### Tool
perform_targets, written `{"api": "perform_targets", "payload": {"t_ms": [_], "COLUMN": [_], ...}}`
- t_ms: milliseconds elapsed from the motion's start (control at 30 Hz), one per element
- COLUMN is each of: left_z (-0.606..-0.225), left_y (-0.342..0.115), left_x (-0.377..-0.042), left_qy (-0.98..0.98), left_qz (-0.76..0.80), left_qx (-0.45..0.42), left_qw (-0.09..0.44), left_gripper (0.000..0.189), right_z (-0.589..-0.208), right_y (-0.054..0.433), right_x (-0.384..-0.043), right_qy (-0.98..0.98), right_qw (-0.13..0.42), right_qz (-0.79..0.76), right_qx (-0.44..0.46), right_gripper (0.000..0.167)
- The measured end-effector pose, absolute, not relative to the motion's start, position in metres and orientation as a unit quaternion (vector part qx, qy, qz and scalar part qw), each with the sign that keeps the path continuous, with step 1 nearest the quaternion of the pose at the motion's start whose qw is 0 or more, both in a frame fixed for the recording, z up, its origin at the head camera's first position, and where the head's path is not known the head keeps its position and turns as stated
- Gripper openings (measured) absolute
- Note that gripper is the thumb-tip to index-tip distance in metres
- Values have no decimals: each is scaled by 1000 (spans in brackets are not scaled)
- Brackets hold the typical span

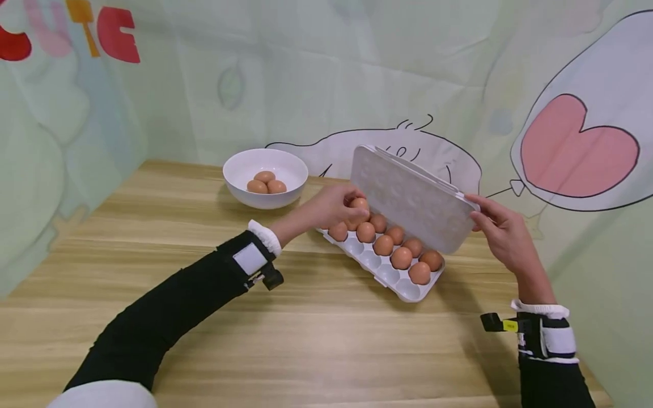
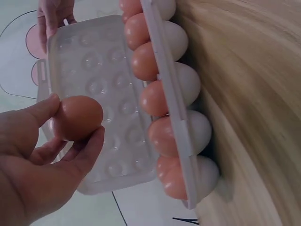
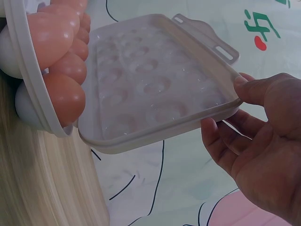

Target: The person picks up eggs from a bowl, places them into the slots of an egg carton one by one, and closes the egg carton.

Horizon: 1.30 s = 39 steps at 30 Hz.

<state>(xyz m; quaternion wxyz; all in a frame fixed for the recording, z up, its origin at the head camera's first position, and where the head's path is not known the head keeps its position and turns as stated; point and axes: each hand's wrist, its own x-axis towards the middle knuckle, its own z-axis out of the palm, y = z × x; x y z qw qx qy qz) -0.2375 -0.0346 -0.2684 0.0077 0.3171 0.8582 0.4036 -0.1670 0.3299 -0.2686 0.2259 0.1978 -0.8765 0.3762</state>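
Observation:
My left hand (image 1: 334, 207) pinches a brown egg (image 2: 81, 117) between thumb and fingers, over the far left end of a white plastic egg carton (image 1: 368, 259). Brown eggs (image 1: 401, 258) sit in many of its cups, while several cups along the near side hold none. The carton's translucent lid (image 1: 413, 198) stands raised at the back, its dimpled inside facing the eggs. At the lid's right corner, my right hand (image 1: 505, 232) grips the edge, thumb on one face and fingers on the other, as the right wrist view shows.
A white bowl (image 1: 236, 177) with three brown eggs (image 1: 265, 182) in it stands at the back left of the wooden table (image 1: 229, 334). Close behind the table hangs a printed cloth (image 1: 306, 73) with cartoon drawings.

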Motion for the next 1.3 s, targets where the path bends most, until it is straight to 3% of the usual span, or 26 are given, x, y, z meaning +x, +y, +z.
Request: {"api": "perform_targets", "payload": {"t_ms": [267, 433, 600, 900, 967, 1300], "left_z": [-293, -306, -316, -337, -324, -329], "left_y": [-21, -20, -19, -13, -13, -9], "left_x": [-246, -244, -239, -250, -235, -232], "left_qy": [853, 869, 892, 887, 890, 891], "left_qz": [393, 339, 281, 266, 257, 209], "left_qx": [341, 360, 353, 369, 369, 393], "left_qw": [34, -4, -26, -79, -71, -90], "left_gripper": [19, 34, 21, 18, 17, 15], "right_z": [-271, -273, -274, -270, -270, -268], "right_y": [333, 329, 328, 328, 328, 328], "right_x": [-164, -163, -163, -163, -162, -162], "right_qy": [-876, -874, -877, -875, -876, -875], "right_qw": [231, 224, 222, 226, 227, 224], "right_qz": [377, 382, 376, 378, 376, 377], "right_qx": [191, 201, 200, 203, 202, 205], "right_gripper": [38, 37, 38, 38, 38, 38]}}
